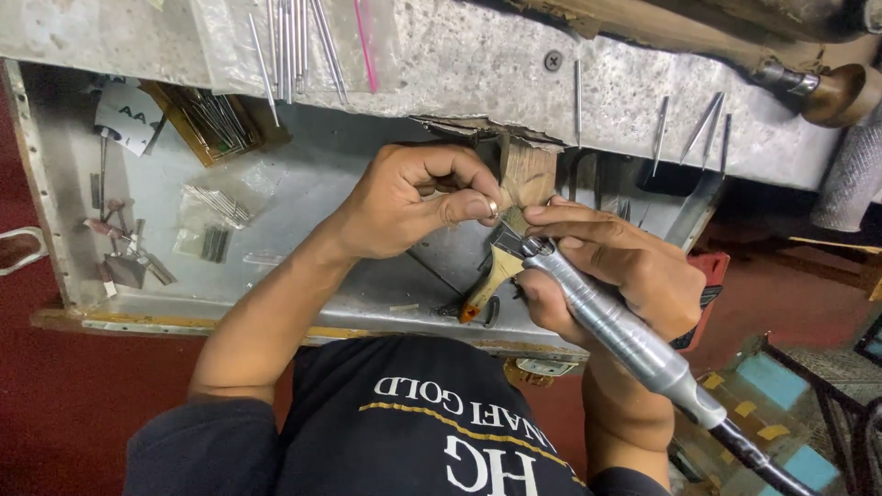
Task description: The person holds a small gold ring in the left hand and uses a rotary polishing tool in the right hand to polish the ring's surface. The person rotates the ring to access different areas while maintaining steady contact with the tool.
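Dark shirt (386, 422) nearest, then right hand (616, 276) closed around the silver rotary handpiece (611, 321), tip at a small ring (493, 209) pinched tight in left hand (413, 202) fingertips against the wooden bench peg (528, 174); working apparently midway, finish impossible to judge.

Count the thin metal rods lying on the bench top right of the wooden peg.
4 thin metal rods: one just right of the wooden peg, one farther right, then two close together. More lie in a bundle at upper left, uncounted.
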